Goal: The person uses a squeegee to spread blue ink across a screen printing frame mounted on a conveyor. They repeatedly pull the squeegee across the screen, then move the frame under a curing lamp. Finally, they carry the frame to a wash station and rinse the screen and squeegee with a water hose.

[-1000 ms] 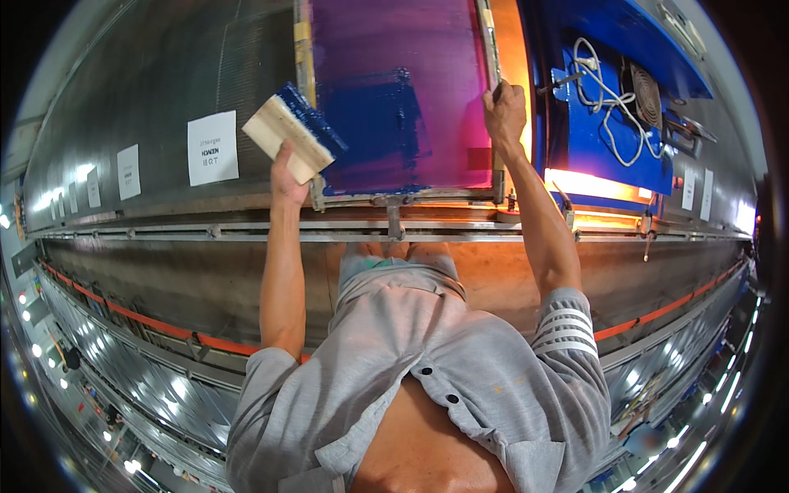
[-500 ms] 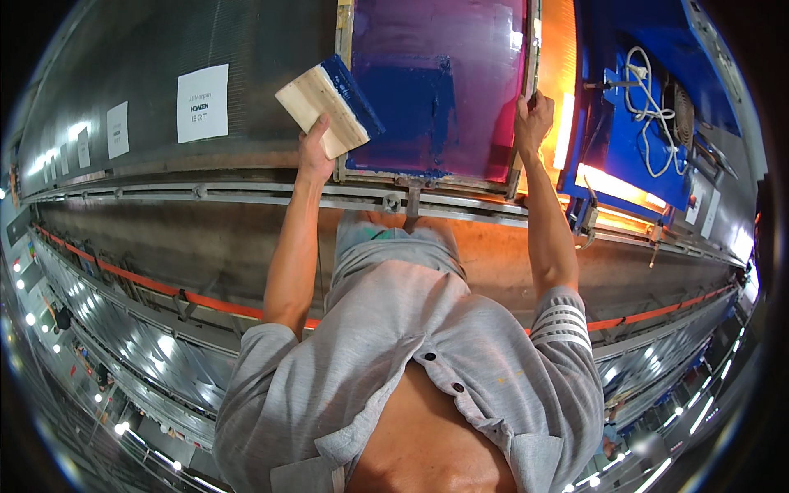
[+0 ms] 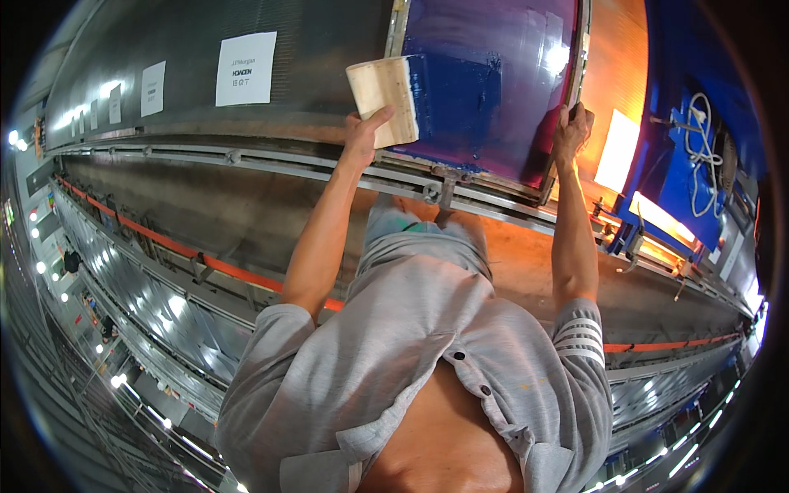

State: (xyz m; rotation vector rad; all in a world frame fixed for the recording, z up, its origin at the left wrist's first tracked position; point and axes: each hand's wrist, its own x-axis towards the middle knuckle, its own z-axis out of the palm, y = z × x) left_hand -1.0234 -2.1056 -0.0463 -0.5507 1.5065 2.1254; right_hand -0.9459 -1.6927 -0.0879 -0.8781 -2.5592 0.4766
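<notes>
left hand (image 3: 362, 138): one, closed on a squeegee (image 3: 385, 100) of pale wood, thumb laid along its face; blade edge coated dark blue, held over the lower left of the screen frame (image 3: 583, 53), contact with the mesh cannot be told. right hand (image 3: 574, 134): one, fingers curled, grasping the right side bar of that frame. mesh (image 3: 522, 107): purple, bearing a dark blue ink patch (image 3: 464, 94) just right of the squeegee. bench (image 3: 316, 74): long, dark, under the frame, with a row of printed white sheets (image 3: 246, 70) to the left. metal rail (image 3: 304, 175): along the bench's near edge. blue machine (image 3: 670, 177): right of the frame, glowing orange beneath, carrying a looped white cable (image 3: 695, 156).
</notes>
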